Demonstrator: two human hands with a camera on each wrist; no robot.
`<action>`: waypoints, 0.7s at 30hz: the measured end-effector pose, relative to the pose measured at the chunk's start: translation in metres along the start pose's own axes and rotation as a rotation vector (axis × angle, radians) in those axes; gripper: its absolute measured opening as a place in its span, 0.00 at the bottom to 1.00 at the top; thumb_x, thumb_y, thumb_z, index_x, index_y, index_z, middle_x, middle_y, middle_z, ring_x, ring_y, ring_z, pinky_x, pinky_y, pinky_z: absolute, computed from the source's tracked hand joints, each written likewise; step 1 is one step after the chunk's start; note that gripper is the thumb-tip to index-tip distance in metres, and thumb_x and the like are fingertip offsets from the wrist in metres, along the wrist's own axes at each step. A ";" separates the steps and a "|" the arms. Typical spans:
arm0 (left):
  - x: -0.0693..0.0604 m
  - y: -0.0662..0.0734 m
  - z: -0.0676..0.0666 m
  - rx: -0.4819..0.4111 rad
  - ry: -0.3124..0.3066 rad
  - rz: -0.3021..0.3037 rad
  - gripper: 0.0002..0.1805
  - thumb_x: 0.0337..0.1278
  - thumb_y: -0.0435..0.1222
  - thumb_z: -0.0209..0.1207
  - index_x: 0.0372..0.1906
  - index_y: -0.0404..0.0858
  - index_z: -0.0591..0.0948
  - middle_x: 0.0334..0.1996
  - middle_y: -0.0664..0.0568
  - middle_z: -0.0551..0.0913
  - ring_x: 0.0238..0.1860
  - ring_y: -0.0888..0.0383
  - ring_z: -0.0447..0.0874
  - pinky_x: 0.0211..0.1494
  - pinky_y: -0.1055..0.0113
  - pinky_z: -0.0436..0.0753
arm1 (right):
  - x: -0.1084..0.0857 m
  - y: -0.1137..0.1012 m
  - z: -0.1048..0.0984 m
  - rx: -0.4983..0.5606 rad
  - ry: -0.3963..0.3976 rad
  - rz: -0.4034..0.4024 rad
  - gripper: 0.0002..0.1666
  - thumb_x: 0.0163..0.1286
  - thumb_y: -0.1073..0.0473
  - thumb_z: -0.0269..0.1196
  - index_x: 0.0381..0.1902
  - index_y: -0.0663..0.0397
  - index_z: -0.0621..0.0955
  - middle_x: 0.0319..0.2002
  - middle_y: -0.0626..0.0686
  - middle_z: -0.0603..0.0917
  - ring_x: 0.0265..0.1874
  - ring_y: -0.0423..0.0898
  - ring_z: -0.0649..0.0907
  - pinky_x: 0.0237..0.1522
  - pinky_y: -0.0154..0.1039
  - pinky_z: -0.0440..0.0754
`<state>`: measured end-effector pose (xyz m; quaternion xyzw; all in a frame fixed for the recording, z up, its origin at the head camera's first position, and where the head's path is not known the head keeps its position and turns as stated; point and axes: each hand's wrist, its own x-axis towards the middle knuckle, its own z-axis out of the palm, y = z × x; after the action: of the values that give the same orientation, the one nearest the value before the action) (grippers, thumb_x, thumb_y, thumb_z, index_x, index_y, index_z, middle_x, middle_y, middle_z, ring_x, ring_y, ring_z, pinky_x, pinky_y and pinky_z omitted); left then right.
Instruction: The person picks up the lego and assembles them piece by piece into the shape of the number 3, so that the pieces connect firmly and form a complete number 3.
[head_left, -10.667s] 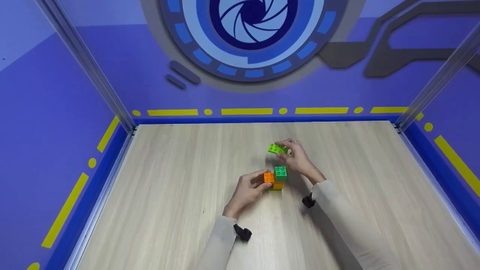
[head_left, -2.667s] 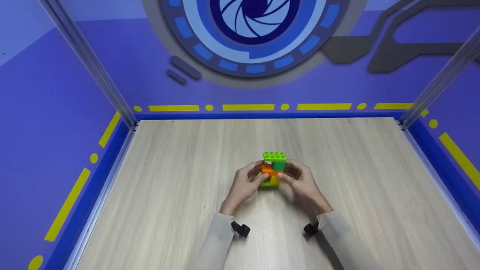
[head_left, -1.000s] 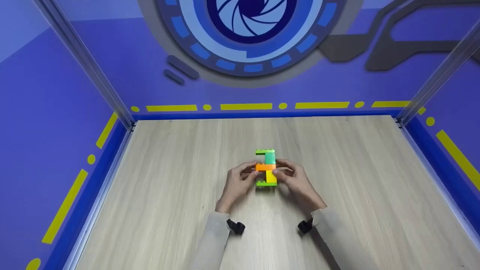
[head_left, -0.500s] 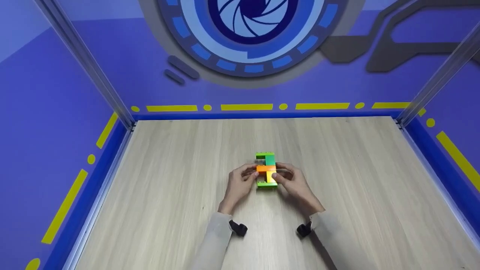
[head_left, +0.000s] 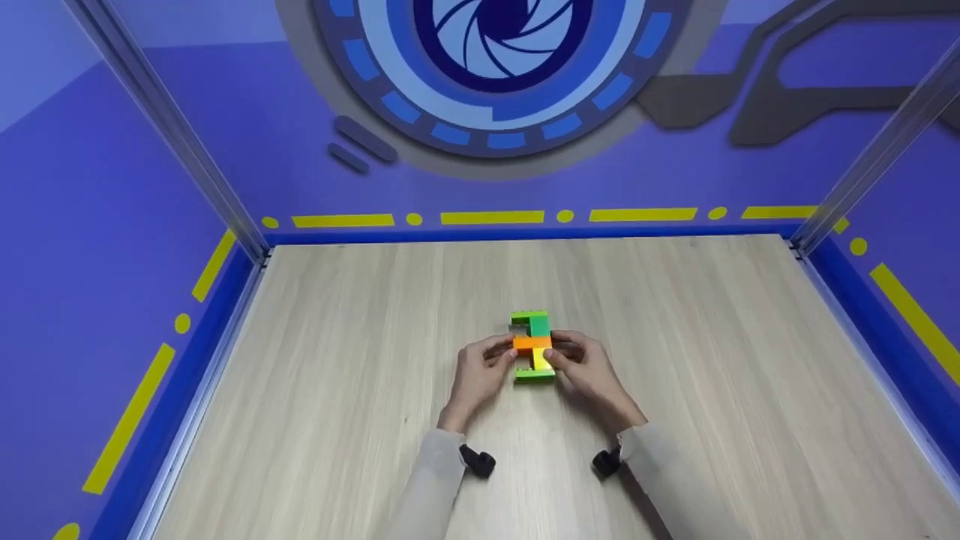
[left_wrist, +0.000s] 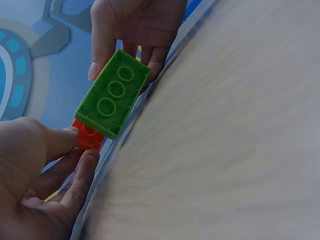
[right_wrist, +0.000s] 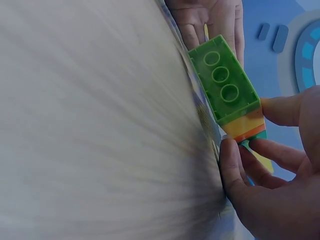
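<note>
Both hands hold one stack of toy building bricks above the table, in the middle of the head view. From the bottom it has a light green brick (head_left: 534,374), a yellow brick (head_left: 541,358), an orange brick (head_left: 532,343), a darker green brick (head_left: 539,325) and a light green top brick (head_left: 530,316). My left hand (head_left: 480,375) pinches the orange brick's left end between thumb and fingers. On the right side, my right hand (head_left: 598,373) grips the stack, thumb on the yellow brick. The wrist views show the bottom brick's hollow underside (left_wrist: 114,93) with its round tubes.
A light wood table (head_left: 330,360) lies beneath the hands. Blue-purple panels (head_left: 465,187) with yellow dashes wall it at the back and both sides. Metal posts (head_left: 184,142) stand at the back corners. A black wrist device (head_left: 478,460) sits below each hand.
The light green brick, held apart in my right hand 10.7 s ago, now tops the stack. My right hand has moved to the stack's side. The stack has since turned and tilted slightly.
</note>
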<state>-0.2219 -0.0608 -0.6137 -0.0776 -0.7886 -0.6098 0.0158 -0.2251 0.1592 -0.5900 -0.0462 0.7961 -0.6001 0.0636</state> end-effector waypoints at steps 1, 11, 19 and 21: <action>0.000 0.000 0.000 0.002 0.001 -0.002 0.17 0.74 0.33 0.65 0.63 0.35 0.86 0.59 0.44 0.89 0.56 0.52 0.90 0.59 0.66 0.88 | 0.000 0.000 0.000 -0.005 0.002 0.006 0.28 0.76 0.62 0.68 0.70 0.66 0.79 0.60 0.66 0.86 0.54 0.58 0.87 0.47 0.34 0.89; 0.000 -0.001 0.000 0.043 0.035 0.008 0.18 0.74 0.33 0.65 0.63 0.34 0.86 0.59 0.44 0.89 0.57 0.51 0.90 0.60 0.64 0.88 | 0.003 0.004 0.001 -0.053 0.005 0.006 0.25 0.77 0.63 0.68 0.68 0.64 0.80 0.56 0.62 0.88 0.52 0.54 0.88 0.50 0.35 0.87; -0.001 0.000 0.000 0.054 0.028 0.009 0.19 0.74 0.33 0.65 0.64 0.33 0.85 0.60 0.44 0.88 0.58 0.51 0.90 0.61 0.63 0.88 | 0.003 0.004 0.004 -0.051 -0.001 0.001 0.25 0.77 0.64 0.67 0.68 0.65 0.81 0.53 0.61 0.89 0.49 0.52 0.88 0.48 0.33 0.84; -0.001 0.000 0.000 0.063 0.025 0.015 0.19 0.75 0.33 0.64 0.65 0.33 0.85 0.60 0.43 0.88 0.59 0.51 0.89 0.61 0.62 0.88 | 0.003 0.005 0.003 -0.059 0.004 0.004 0.25 0.76 0.64 0.67 0.68 0.64 0.81 0.53 0.60 0.88 0.49 0.51 0.88 0.49 0.34 0.84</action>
<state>-0.2210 -0.0605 -0.6144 -0.0754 -0.8066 -0.5853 0.0327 -0.2279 0.1568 -0.5958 -0.0451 0.8136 -0.5764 0.0620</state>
